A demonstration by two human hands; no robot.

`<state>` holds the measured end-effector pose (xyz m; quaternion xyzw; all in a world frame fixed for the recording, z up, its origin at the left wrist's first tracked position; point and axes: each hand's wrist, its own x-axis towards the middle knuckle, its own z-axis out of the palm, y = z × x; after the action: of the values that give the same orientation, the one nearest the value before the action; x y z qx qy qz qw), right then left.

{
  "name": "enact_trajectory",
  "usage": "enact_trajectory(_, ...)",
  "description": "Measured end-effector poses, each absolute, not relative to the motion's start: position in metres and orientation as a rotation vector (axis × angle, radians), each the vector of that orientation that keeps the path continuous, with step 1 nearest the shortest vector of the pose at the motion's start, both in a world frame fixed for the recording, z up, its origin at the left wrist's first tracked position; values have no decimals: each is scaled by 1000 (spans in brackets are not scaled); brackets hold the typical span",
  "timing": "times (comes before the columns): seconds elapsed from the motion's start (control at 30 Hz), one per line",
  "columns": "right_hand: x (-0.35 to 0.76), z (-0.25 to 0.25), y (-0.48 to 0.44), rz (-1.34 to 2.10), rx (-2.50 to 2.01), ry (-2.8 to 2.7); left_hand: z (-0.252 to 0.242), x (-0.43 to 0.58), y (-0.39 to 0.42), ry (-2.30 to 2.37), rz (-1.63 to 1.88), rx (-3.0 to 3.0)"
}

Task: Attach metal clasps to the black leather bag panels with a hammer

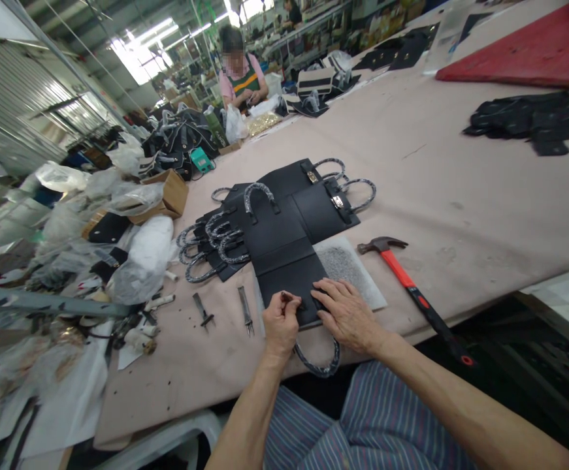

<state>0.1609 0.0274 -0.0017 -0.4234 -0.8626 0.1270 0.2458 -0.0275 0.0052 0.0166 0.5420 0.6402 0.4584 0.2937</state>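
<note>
A black bag panel lies spread before me, its near end on a pale speckled slab. Close to the panel's near edge, my left hand is closed in a pinch over the black surface; what sits between the fingertips is too small to make out. Beside it, my right hand rests flat on the panel's right edge with fingers stretched out. A wrapped handle loops out from the near edge below both hands. To the left lie two metal pronged punches, one punch nearer the slab and another punch farther out.
A claw hammer with a red and black grip lies to the right, its end past the table edge. More black bag pieces with wrapped handles lie beyond. Plastic-wrapped items crowd the left. Another person sits across the table.
</note>
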Motion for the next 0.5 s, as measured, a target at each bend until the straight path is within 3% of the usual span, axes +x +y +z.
enact_trajectory(0.23, 200, 7, 44, 476, -1112, -2083, 11, -33, 3, 1649, 1121, 1701)
enact_trajectory(0.4, 277, -6, 53, 130, -1671, -1929, 6, -35, 3, 1601, 1144, 1780)
enact_trajectory(0.5, 307, -13, 48, 210, -2022, -1997, 2, -35, 3, 1576, 1165, 1804)
